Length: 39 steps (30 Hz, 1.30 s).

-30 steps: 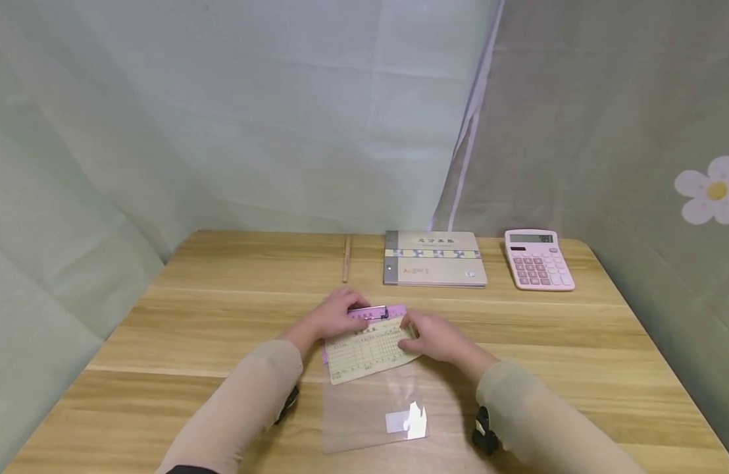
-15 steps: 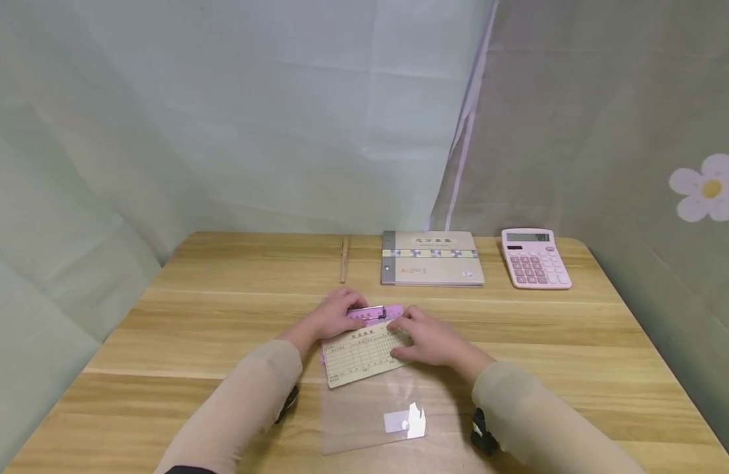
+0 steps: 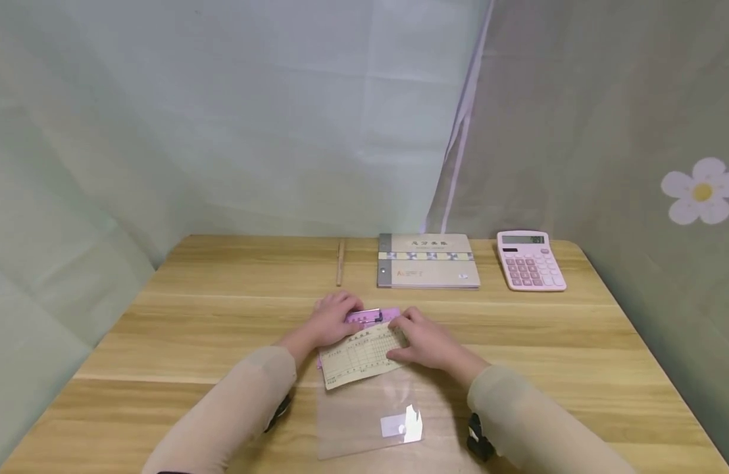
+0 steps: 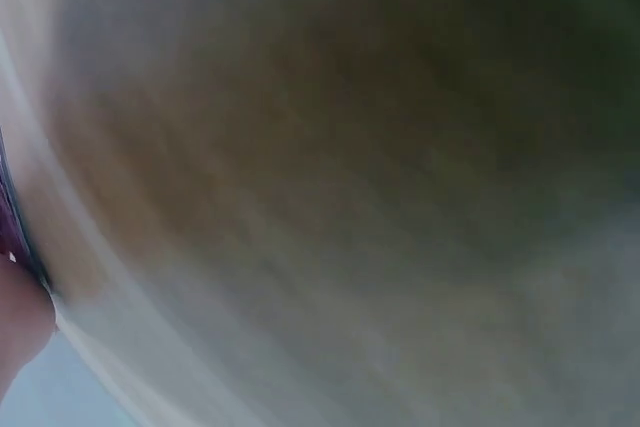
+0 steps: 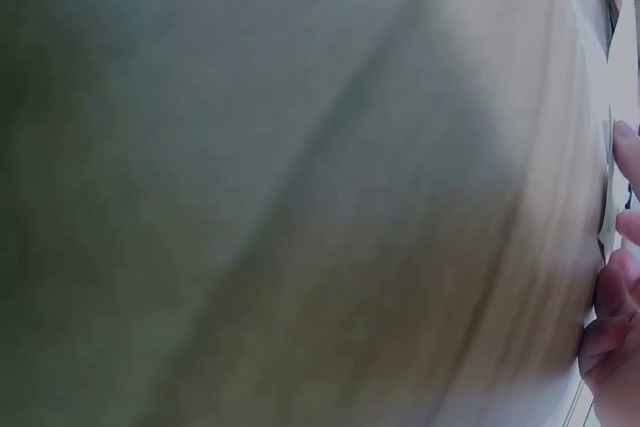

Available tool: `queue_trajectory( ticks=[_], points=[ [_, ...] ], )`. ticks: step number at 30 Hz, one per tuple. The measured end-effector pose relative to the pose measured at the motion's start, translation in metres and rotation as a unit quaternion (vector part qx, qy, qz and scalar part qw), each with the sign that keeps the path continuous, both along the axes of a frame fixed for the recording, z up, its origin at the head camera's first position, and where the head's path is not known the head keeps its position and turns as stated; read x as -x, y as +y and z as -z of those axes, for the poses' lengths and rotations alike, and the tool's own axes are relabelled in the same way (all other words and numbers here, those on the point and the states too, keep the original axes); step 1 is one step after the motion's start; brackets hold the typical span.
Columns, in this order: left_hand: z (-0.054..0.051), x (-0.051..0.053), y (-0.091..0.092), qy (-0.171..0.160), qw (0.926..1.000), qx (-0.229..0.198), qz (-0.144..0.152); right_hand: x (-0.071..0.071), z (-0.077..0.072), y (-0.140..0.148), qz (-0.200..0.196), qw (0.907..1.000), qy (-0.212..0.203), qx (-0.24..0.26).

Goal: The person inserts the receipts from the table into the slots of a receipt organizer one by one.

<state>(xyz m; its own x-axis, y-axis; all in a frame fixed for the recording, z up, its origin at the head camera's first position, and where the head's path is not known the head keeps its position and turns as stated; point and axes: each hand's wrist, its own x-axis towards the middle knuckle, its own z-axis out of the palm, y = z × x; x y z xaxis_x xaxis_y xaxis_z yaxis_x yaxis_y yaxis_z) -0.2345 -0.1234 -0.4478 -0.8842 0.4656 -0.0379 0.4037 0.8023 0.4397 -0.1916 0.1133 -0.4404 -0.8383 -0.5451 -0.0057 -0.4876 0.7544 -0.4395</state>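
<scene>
A clear clipboard lies on the table, with a metal clip at its far end and a purple sheet under that clip. Over it lies a pale yellow printed form, slightly tilted and curved. My left hand grips the clipboard's far left part beside the clip, thumb near the form's upper edge. My right hand pinches the form's right end between thumb and fingers. In the left wrist view only a fingertip shows; the right wrist view catches curled fingers at the paper's edge.
Behind the hands, a pencil-like brown stick, an account book and a pink calculator lie along the back of the wooden table. Fabric curtains hang around the table's back and sides.
My right hand has shifted slightly left along the form, which slid a little left and toward me and now bows more. My left hand stays by the clip. The head view turned slightly.
</scene>
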Motion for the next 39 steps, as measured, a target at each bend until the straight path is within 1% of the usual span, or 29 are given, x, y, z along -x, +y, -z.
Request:
queue_trajectory(
  ticks=[3,6,9,15,20,23,28,32,39],
  points=[
    [0.000,-0.001,0.001,0.014,0.9999,0.008,-0.003,0.001,0.001,-0.001,0.002,1.0000,0.007,-0.004],
    [0.000,-0.001,0.001,0.018,0.9998,0.009,0.001,0.001,0.000,-0.001,0.002,0.9999,0.010,-0.009],
    [-0.001,0.000,0.001,0.015,0.9998,0.007,0.008,0.000,-0.001,-0.002,-0.002,0.9998,0.015,-0.015],
    [-0.005,0.003,-0.001,0.009,0.9994,-0.017,0.027,-0.002,-0.005,-0.004,0.000,0.9988,0.026,-0.041],
    [-0.006,0.006,-0.003,-0.005,0.9995,-0.019,0.024,-0.002,-0.007,-0.009,0.002,0.9975,0.034,-0.062],
    [-0.008,0.008,-0.003,-0.014,0.9995,-0.018,0.022,-0.001,-0.009,-0.011,0.013,0.9972,0.027,-0.069],
    [-0.011,0.007,-0.002,-0.020,0.9994,-0.020,0.020,0.003,-0.009,-0.015,0.023,0.9963,0.018,-0.081],
    [-0.012,0.006,-0.001,-0.019,0.9996,-0.014,0.017,0.005,-0.008,-0.016,0.026,0.9957,0.022,-0.086],
    [-0.012,0.005,-0.001,-0.006,0.9997,-0.016,0.020,0.007,-0.011,-0.020,0.030,0.9950,0.038,-0.087]
  ],
)
